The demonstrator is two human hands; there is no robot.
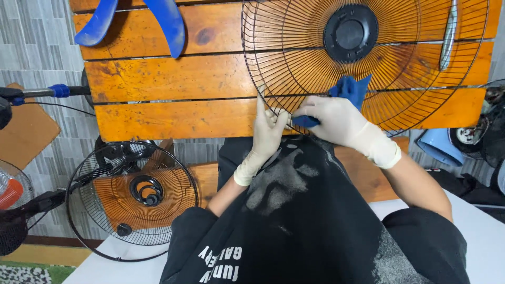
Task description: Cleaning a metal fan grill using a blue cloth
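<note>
A round black wire fan grille (pixel 294 58) with a black centre disc lies on the orange wooden table (pixel 168 79). My left hand (pixel 266 134), in a pale glove, grips the grille's near rim. My right hand (pixel 336 123), gloved too, presses a blue cloth (pixel 351 88) against the grille's wires near that rim. Both hands are just above my dusty black shirt.
A blue fan blade (pixel 158 21) rests at the table's far left. A second black grille (pixel 131 197) leans over a wooden stool on the floor at left. A fan stand with a blue clamp (pixel 59 90) is at left; a light blue part (pixel 439 147) sits at right.
</note>
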